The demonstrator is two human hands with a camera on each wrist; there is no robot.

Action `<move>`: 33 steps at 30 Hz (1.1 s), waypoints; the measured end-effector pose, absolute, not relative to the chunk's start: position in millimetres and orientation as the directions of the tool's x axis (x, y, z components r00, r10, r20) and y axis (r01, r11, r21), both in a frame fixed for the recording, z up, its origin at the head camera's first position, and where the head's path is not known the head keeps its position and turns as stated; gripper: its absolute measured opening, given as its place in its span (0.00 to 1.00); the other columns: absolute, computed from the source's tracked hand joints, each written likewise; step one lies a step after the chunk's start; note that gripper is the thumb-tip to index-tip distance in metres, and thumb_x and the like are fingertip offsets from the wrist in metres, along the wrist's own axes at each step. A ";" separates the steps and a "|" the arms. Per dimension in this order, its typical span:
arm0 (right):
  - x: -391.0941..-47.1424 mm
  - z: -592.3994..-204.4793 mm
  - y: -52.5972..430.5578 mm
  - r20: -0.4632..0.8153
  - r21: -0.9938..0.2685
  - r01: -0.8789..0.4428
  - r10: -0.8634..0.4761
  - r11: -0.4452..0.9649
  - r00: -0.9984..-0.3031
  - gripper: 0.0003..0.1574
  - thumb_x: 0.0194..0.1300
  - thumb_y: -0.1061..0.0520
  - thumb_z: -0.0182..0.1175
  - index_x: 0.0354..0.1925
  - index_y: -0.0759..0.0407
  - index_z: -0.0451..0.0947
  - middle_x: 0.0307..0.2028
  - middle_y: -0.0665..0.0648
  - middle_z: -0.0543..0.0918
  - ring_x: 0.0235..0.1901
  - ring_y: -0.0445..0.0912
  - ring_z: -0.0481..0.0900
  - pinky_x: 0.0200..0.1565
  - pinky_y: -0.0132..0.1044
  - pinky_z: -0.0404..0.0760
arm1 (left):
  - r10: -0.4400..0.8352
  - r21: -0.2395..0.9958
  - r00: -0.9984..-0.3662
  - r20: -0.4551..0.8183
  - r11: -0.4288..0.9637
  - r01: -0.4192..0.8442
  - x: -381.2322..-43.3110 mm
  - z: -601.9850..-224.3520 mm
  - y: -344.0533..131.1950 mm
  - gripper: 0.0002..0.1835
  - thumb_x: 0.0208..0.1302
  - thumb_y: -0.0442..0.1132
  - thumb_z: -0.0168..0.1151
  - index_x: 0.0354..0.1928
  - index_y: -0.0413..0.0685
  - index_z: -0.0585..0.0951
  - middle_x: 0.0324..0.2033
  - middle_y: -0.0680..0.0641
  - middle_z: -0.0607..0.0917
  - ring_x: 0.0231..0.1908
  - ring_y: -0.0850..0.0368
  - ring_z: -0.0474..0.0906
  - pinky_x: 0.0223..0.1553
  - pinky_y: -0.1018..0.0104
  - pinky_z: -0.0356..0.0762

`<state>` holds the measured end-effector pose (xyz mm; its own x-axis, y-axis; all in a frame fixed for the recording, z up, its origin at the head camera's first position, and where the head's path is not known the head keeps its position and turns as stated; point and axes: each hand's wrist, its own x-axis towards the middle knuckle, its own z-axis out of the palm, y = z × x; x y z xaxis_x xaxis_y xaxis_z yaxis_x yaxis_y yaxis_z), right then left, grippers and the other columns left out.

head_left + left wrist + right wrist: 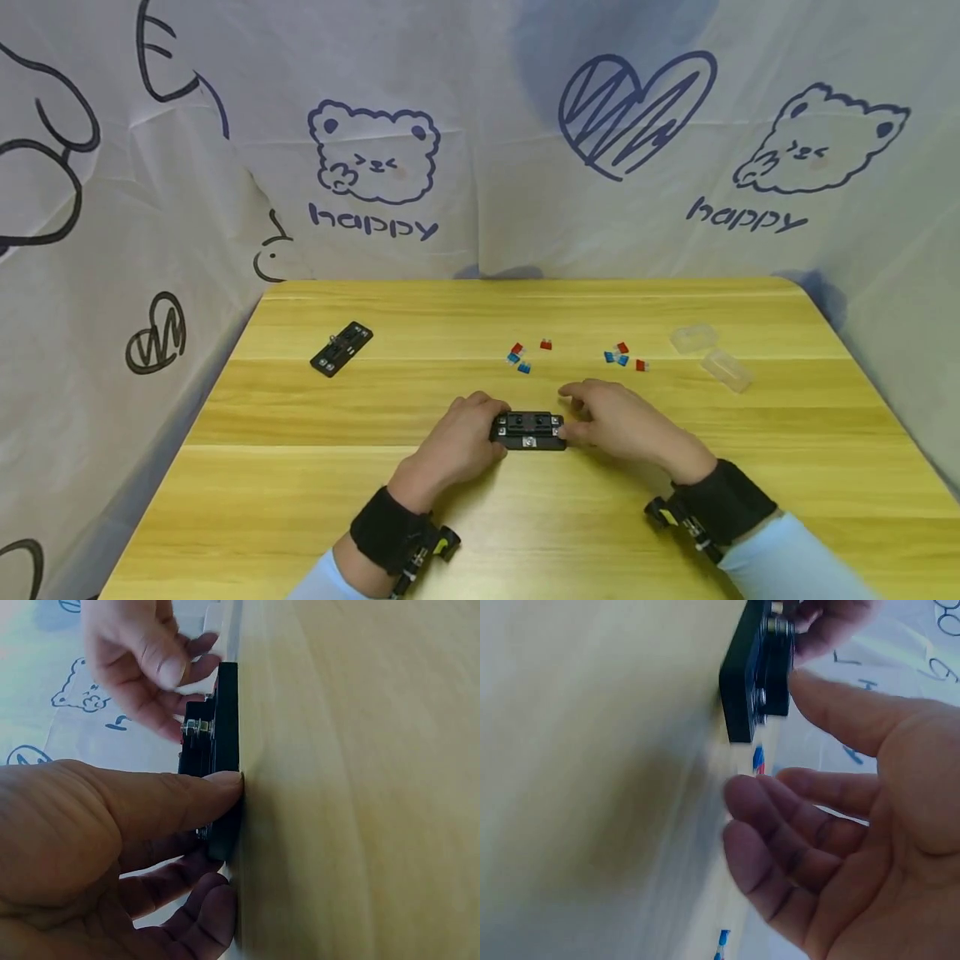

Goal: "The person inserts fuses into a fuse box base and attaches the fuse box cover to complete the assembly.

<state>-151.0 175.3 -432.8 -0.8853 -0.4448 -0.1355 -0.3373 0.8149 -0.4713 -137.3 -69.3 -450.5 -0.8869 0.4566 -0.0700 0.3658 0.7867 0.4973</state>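
A black fuse holder [529,442] with metal bolts lies on the wooden table in front of the person, its long side running left to right. The left hand [467,435] grips its left end, the thumb on the near edge and fingers on the far side, as the left wrist view also shows on the black base [227,712]. At the right end is the right hand [617,421], its thumb close to the top of the holder [739,690]; contact is unclear. Its other fingers are loosely bent, apart from the holder, with nothing between them.
Another black fuse holder [327,360] lies at the back left. Beyond the hands are small red and blue blade fuses in two loose groups, including a blue fuse [524,367] and a red fuse [642,365]. Two clear plastic covers [727,371] lie back right.
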 end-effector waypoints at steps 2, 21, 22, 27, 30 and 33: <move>-159.3 -430.9 176.1 -0.103 -0.462 -0.343 -0.434 0.818 -0.895 0.31 0.62 0.47 0.65 0.60 0.58 0.74 0.43 0.54 0.81 0.37 0.44 0.76 0.37 0.41 0.76 | 0.455 0.494 -0.888 -0.071 0.789 0.365 -137.5 -450.4 -68.5 0.28 0.52 0.38 0.70 0.58 0.47 0.77 0.50 0.46 0.80 0.45 0.50 0.72 0.47 0.57 0.73; -232.1 -438.0 131.9 -0.028 -0.324 -0.471 -0.506 0.820 -0.862 0.12 0.63 0.50 0.64 0.40 0.55 0.81 0.33 0.53 0.82 0.31 0.46 0.77 0.38 0.44 0.79 | 0.455 0.464 -0.889 -0.058 0.800 0.380 -140.1 -451.1 -64.7 0.26 0.52 0.39 0.71 0.55 0.47 0.78 0.48 0.46 0.79 0.43 0.49 0.71 0.45 0.59 0.73; -233.0 -439.0 129.9 -0.029 -0.323 -0.469 -0.504 0.822 -0.863 0.11 0.62 0.49 0.65 0.38 0.55 0.81 0.32 0.52 0.82 0.30 0.45 0.76 0.36 0.43 0.78 | 0.456 0.463 -0.888 -0.058 0.801 0.381 -140.0 -450.7 -64.6 0.26 0.52 0.39 0.71 0.55 0.47 0.78 0.48 0.46 0.79 0.43 0.49 0.71 0.45 0.59 0.73; -235.5 -444.1 123.6 -0.036 -0.304 -0.456 -0.488 0.837 -0.872 0.11 0.61 0.47 0.66 0.34 0.52 0.80 0.29 0.50 0.79 0.28 0.45 0.74 0.34 0.42 0.76 | 0.463 0.454 -0.885 -0.049 0.799 0.393 -139.6 -450.2 -65.3 0.25 0.52 0.39 0.72 0.54 0.47 0.79 0.48 0.46 0.79 0.42 0.49 0.71 0.45 0.59 0.72; -236.1 -446.2 122.0 -0.043 -0.294 -0.442 -0.473 0.848 -0.880 0.11 0.61 0.47 0.66 0.33 0.52 0.80 0.29 0.50 0.79 0.28 0.44 0.74 0.35 0.42 0.76 | 0.469 0.455 -0.882 -0.038 0.794 0.403 -139.8 -450.1 -65.9 0.25 0.51 0.38 0.72 0.54 0.46 0.79 0.47 0.46 0.80 0.41 0.49 0.71 0.44 0.59 0.72; -236.7 -447.6 120.9 -0.055 -0.297 -0.424 -0.459 0.856 -0.887 0.10 0.61 0.47 0.66 0.32 0.51 0.80 0.28 0.49 0.80 0.28 0.44 0.74 0.35 0.41 0.76 | 0.473 0.459 -0.881 -0.031 0.789 0.408 -140.1 -450.2 -66.6 0.25 0.50 0.38 0.72 0.54 0.46 0.79 0.46 0.46 0.80 0.41 0.49 0.71 0.44 0.60 0.72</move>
<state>-236.7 120.9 -447.6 -0.8869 -0.4587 -0.0549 -0.4241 0.8556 -0.2969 -140.1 -66.6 -450.2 -0.8806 0.4728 -0.0309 0.4076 0.7891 0.4595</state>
